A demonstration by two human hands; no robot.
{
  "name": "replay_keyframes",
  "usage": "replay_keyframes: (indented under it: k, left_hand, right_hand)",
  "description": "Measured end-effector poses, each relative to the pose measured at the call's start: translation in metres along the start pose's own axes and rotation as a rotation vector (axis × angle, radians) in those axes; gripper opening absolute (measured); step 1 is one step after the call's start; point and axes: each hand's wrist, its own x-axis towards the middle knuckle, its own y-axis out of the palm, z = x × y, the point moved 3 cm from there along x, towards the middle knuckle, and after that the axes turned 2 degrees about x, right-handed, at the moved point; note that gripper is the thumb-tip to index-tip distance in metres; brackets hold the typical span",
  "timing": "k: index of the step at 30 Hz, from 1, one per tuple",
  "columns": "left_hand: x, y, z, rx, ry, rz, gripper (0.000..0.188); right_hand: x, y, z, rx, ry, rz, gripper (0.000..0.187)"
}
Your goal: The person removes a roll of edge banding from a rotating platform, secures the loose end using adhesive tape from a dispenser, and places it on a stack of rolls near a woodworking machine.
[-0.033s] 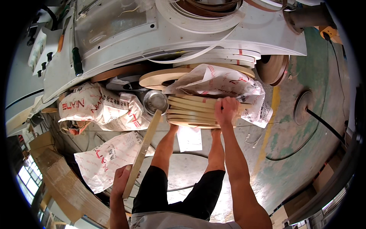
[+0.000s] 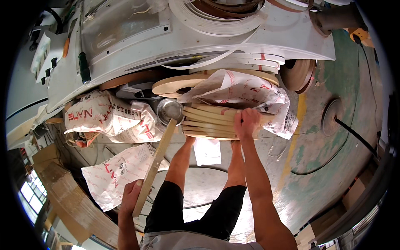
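In my left hand (image 2: 131, 195) is a long, narrow, pale tan roll of edge banding (image 2: 155, 168), seen edge-on and tilted, its far end near a round metal tin (image 2: 170, 110). My left fingers are closed round its near end. In front of my legs stand several similar tan edge-banding rolls (image 2: 208, 121), side by side with narrow gaps between them. My right hand (image 2: 247, 121) is closed on the right part of these rolls; its fingertips are partly hidden. Behind them a crumpled white plastic bag (image 2: 239, 89) with red print lies open.
A grey machine bed (image 2: 287, 39) crosses the far side, bearing a white banding coil (image 2: 216, 27). More printed bags (image 2: 93, 114) lie at left, above a flat bag (image 2: 121, 175). A brown roll (image 2: 296, 76) stands at right, and a round metal base (image 2: 332, 118) sits on the floor.
My right hand has shifted very slightly left, and the rolls under it have moved a little. The held roll in my left hand is almost still.
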Motion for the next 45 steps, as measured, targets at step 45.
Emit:
replay_keyframes:
  k: [45]
  left_hand:
    - [0.252,0.072,-0.211,0.887,0.547,0.242,0.041]
  right_hand:
    - [-0.063,-0.016,0.027,0.062,0.004,-0.058,0.002]
